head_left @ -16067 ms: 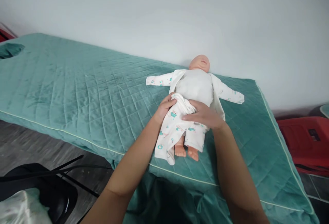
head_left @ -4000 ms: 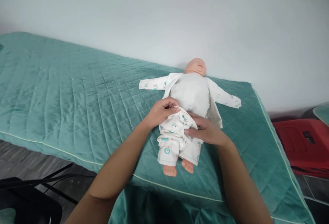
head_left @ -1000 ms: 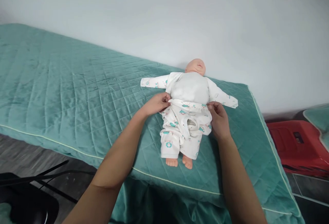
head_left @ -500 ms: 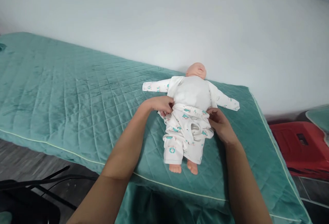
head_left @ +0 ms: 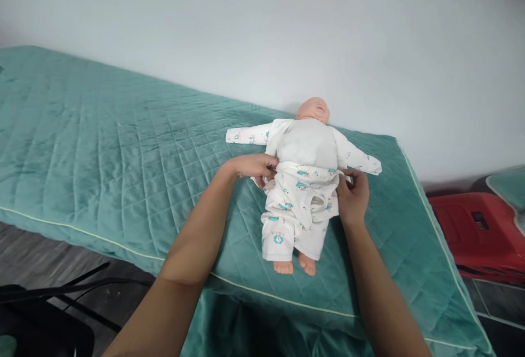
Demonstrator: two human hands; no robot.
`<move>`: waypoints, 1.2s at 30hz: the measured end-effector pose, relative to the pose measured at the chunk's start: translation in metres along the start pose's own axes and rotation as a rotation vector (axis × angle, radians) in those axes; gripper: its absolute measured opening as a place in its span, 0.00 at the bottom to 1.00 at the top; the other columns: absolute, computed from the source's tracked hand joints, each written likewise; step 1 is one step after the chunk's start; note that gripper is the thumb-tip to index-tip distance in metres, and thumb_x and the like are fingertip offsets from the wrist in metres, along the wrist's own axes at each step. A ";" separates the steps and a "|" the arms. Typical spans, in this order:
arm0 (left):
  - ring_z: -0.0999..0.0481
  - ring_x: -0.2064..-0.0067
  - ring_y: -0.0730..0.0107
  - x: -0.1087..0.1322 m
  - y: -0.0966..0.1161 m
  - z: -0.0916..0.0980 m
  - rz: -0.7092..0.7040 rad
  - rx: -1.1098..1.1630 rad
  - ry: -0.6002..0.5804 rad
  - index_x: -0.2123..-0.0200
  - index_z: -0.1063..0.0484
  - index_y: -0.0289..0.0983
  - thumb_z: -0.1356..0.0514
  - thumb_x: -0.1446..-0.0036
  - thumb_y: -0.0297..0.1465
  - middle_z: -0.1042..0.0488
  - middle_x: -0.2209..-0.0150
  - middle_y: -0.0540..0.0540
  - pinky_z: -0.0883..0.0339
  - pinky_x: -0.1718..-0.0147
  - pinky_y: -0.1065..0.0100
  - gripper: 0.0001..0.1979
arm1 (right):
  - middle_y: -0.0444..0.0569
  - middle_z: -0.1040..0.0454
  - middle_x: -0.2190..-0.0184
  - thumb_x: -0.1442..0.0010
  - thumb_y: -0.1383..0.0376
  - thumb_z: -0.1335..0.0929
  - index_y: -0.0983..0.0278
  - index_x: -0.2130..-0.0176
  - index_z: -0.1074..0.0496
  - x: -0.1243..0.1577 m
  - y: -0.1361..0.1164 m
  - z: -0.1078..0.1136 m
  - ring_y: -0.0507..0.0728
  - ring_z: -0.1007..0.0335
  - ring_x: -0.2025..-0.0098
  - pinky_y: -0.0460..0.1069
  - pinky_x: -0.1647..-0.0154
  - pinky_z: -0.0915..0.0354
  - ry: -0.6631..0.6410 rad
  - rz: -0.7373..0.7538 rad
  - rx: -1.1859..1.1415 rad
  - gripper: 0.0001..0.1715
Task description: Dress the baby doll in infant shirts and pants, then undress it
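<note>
Left hand [head_left: 252,164] and right hand [head_left: 351,197] pinch the pants [head_left: 299,204] at the doll [head_left: 305,146]'s waist, fingers clamped on cloth at both sides so it sits even.

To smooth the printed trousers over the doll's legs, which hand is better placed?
Probably the right hand: it lies lower along the trousers, beside the hip. The left hand grips the waistband higher up, at the doll.

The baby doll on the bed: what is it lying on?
The doll lies on a teal quilted cover. The open jacket's flaps spread beneath it. What lies under the cover is hidden.
</note>
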State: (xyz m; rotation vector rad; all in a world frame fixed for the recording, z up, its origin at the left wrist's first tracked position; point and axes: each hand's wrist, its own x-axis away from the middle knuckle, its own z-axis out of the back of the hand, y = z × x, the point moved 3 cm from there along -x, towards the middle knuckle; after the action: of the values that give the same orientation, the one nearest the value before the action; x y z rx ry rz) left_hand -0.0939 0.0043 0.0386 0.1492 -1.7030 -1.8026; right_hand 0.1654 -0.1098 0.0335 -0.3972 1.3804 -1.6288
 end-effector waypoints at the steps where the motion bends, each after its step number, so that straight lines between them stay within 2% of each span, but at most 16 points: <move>1: 0.23 0.71 0.70 0.001 0.001 0.000 0.015 -0.016 0.005 0.69 0.24 0.36 0.39 0.57 0.26 0.25 0.70 0.49 0.27 0.76 0.73 0.08 | 0.46 0.26 0.66 0.41 0.56 0.30 0.61 0.62 0.30 -0.002 0.002 -0.001 0.55 0.32 0.66 0.50 0.63 0.35 -0.032 -0.016 0.000 0.12; 6: 0.22 0.66 0.68 0.005 0.005 -0.002 0.078 -0.083 -0.001 0.66 0.27 0.37 0.39 0.59 0.25 0.24 0.67 0.50 0.25 0.71 0.72 0.13 | 0.46 0.23 0.68 0.40 0.53 0.31 0.62 0.62 0.26 -0.009 0.015 -0.003 0.56 0.31 0.65 0.50 0.62 0.36 -0.229 -0.096 -0.027 0.16; 9: 0.20 0.66 0.66 0.004 0.005 -0.003 0.082 -0.102 -0.007 0.64 0.26 0.37 0.39 0.59 0.25 0.22 0.66 0.49 0.24 0.71 0.70 0.14 | 0.45 0.22 0.65 0.40 0.54 0.30 0.61 0.59 0.25 -0.008 0.019 -0.003 0.56 0.29 0.63 0.50 0.61 0.36 -0.274 -0.122 -0.117 0.15; 13: 0.20 0.66 0.65 0.004 0.003 -0.003 0.052 -0.098 0.015 0.65 0.26 0.38 0.40 0.58 0.25 0.22 0.66 0.49 0.24 0.72 0.70 0.13 | 0.45 0.20 0.63 0.41 0.56 0.29 0.60 0.58 0.24 -0.006 0.023 -0.003 0.55 0.28 0.66 0.49 0.64 0.35 -0.312 -0.217 -0.287 0.13; 18: 0.19 0.67 0.66 0.007 0.002 -0.003 0.034 -0.042 0.023 0.67 0.27 0.38 0.40 0.57 0.25 0.22 0.68 0.50 0.24 0.72 0.71 0.11 | 0.45 0.20 0.63 0.45 0.56 0.25 0.59 0.57 0.25 -0.005 0.020 0.003 0.52 0.31 0.73 0.46 0.75 0.40 -0.360 -0.284 -0.322 0.16; 23: 0.20 0.67 0.68 0.007 0.000 -0.001 0.007 -0.011 0.015 0.68 0.28 0.37 0.41 0.54 0.25 0.24 0.69 0.50 0.24 0.73 0.71 0.08 | 0.46 0.20 0.61 0.51 0.60 0.22 0.58 0.58 0.27 -0.004 0.011 0.007 0.54 0.28 0.70 0.47 0.73 0.38 -0.527 -0.331 -0.387 0.22; 29: 0.20 0.68 0.70 0.007 0.001 -0.002 -0.002 -0.044 0.029 0.68 0.29 0.37 0.43 0.54 0.23 0.24 0.69 0.50 0.24 0.73 0.74 0.08 | 0.43 0.23 0.68 0.48 0.54 0.24 0.60 0.61 0.28 -0.004 0.010 0.003 0.52 0.34 0.74 0.46 0.74 0.40 -0.446 -0.303 -0.282 0.19; 36: 0.20 0.67 0.71 0.007 0.002 -0.002 0.005 -0.073 0.038 0.67 0.30 0.37 0.43 0.54 0.22 0.24 0.66 0.50 0.24 0.72 0.74 0.10 | 0.41 0.29 0.72 0.42 0.52 0.28 0.60 0.64 0.30 -0.025 -0.010 -0.001 0.52 0.37 0.72 0.47 0.71 0.42 -0.297 -0.072 -0.049 0.15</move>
State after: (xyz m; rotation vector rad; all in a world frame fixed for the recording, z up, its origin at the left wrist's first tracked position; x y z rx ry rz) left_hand -0.0973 -0.0012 0.0430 0.1471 -1.6070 -1.8439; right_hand 0.1732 -0.0902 0.0500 -0.6957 1.1940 -1.5242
